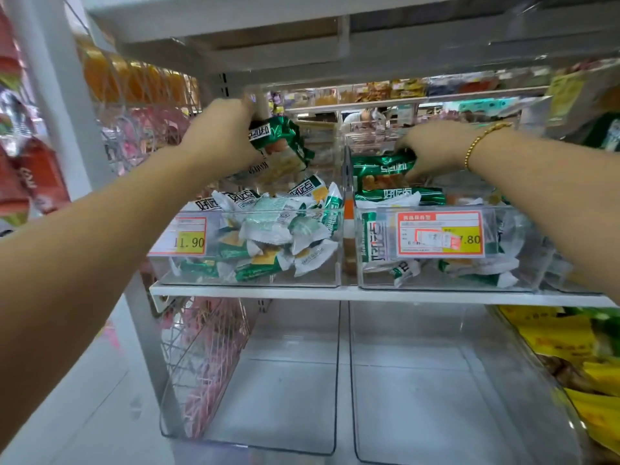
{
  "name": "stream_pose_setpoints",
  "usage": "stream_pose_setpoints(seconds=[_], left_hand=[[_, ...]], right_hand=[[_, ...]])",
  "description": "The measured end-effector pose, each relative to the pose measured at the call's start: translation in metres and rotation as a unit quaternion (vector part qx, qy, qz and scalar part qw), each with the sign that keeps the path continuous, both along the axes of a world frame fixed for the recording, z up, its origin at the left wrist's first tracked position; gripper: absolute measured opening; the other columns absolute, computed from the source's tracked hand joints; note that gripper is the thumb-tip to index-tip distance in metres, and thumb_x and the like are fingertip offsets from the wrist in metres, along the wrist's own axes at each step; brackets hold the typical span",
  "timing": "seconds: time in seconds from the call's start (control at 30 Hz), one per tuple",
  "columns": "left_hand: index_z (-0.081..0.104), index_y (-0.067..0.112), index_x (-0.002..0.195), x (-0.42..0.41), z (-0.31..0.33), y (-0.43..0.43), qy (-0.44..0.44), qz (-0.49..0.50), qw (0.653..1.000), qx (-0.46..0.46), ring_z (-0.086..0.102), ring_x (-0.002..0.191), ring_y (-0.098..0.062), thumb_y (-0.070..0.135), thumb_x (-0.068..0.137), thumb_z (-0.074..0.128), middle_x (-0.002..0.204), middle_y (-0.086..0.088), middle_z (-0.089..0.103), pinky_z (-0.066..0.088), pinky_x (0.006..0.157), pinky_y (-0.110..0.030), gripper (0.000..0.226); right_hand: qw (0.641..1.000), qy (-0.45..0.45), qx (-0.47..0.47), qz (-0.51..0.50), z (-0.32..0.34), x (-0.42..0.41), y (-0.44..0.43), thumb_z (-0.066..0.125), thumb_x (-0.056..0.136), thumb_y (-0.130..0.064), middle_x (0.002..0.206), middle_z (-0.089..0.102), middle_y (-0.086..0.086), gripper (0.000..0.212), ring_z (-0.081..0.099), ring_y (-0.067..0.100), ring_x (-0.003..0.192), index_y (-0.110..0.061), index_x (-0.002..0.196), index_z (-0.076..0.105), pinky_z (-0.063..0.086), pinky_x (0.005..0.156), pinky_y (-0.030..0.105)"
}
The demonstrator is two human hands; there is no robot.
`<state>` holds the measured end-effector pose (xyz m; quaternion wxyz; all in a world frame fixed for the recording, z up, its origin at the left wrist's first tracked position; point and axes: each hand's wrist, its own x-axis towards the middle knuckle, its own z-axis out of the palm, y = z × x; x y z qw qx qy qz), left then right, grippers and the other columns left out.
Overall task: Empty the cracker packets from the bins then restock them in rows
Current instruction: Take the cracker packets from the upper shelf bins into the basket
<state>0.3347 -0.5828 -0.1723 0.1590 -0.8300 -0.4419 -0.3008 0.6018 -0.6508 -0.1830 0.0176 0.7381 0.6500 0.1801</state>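
Two clear plastic bins stand side by side on a white shelf. The left bin (167,273) holds a loose heap of green-and-white cracker packets (268,236). The right bin (369,280) holds several green packets (399,196), some stacked flat near the top. My left hand (221,132) grips a bunch of green packets (281,146) lifted above the left bin. My right hand (436,149), a gold bracelet on its wrist, reaches into the back of the right bin and grips a green packet (385,164) lying on top of the stack.
Price tags (188,236) hang on both bin fronts. Below the shelf sit two large clear bins (335,380) with nothing in them. Yellow snack bags (570,347) fill the lower right. A wire rack with pink items (201,364) stands at the left. Another shelf hangs overhead.
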Motion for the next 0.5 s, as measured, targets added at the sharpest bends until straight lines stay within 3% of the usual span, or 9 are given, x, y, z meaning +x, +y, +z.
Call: stream_pose_setpoints(seconds=[0.13, 0.3, 0.5], left_hand=[[0.055, 0.005, 0.116, -0.018, -0.015, -0.029, -0.049, -0.01, 0.998, 0.046, 0.061, 0.096, -0.034, 0.015, 0.077, 0.077, 0.11, -0.015, 0.065, 0.052, 0.085, -0.047, 0.045], [0.054, 0.009, 0.11, -0.032, -0.029, -0.051, -0.091, -0.025, 0.99, 0.105, 0.056, 0.096, -0.031, 0.013, 0.079, 0.074, 0.107, -0.012, 0.062, 0.051, 0.078, -0.046, 0.036], [0.057, 0.005, 0.114, -0.048, -0.039, -0.113, -0.219, -0.117, 0.956, 0.154, 0.054, 0.099, -0.032, -0.001, 0.075, 0.072, 0.109, -0.014, 0.061, 0.044, 0.081, -0.04, 0.042]], right_hand=[[0.998, -0.024, 0.056, -0.035, 0.002, -0.013, -0.008, 0.06, 0.09, -0.026, 0.088, 0.058, 0.008, 0.027, 0.055, 0.026, 0.077, -0.006, 0.108, 0.062, 0.048, 0.064, 0.034], [0.987, -0.074, 0.139, -0.037, 0.01, -0.025, -0.037, 0.063, 0.09, -0.02, 0.107, 0.063, 0.016, 0.025, 0.062, 0.034, 0.098, -0.004, 0.109, 0.061, 0.05, 0.074, 0.04], [0.97, -0.123, 0.208, -0.017, 0.024, -0.04, -0.103, 0.07, 0.085, -0.023, 0.107, 0.062, 0.022, 0.035, 0.061, 0.039, 0.098, -0.002, 0.111, 0.06, 0.05, 0.078, 0.043]])
